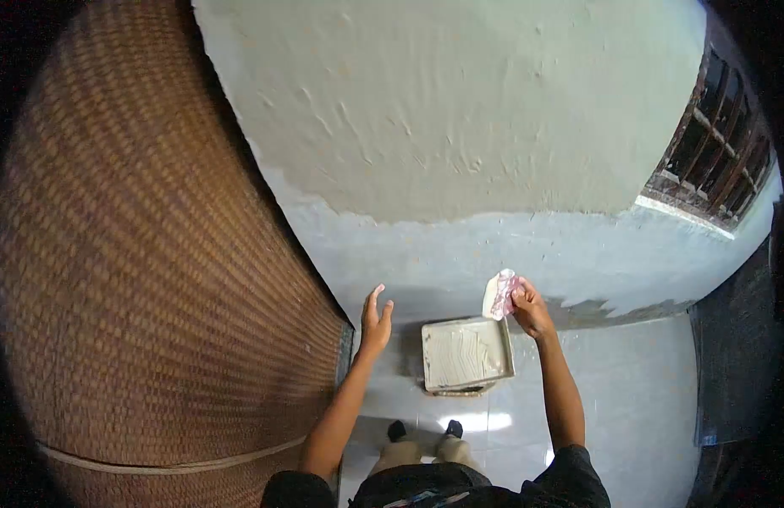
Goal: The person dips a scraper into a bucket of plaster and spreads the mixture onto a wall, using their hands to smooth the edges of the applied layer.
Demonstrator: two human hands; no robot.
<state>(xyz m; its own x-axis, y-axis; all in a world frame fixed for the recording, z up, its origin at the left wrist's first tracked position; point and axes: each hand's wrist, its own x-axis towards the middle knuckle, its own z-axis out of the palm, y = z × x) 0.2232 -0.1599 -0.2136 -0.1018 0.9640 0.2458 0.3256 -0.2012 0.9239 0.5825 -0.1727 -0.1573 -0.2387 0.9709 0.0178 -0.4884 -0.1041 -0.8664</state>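
Note:
My right hand [532, 311] is closed around a flat putty spreader [499, 295], white and pinkish red and smeared with pale putty. The spreader is above the back right corner of a square tray [510, 354] on the floor. Pale putty [460, 356] with ridged marks lies in that tray. To the left, my left hand [376, 324] is raised with thumb and fingers apart, holding nothing. Ahead, the wall has a greyish-beige wet-looking coat [460, 110] with raised streaks over its upper part. Below a ragged edge, the wall [426, 250] shows lighter bluish grey.
A large woven mat [172, 254] bulges along the left side, with a cord [180, 467] across its lower part. A barred window [718, 140] is at the upper right. Dark sheeting [739, 364] hangs at the right. My feet [426, 429] stand on shiny tiles [621, 398].

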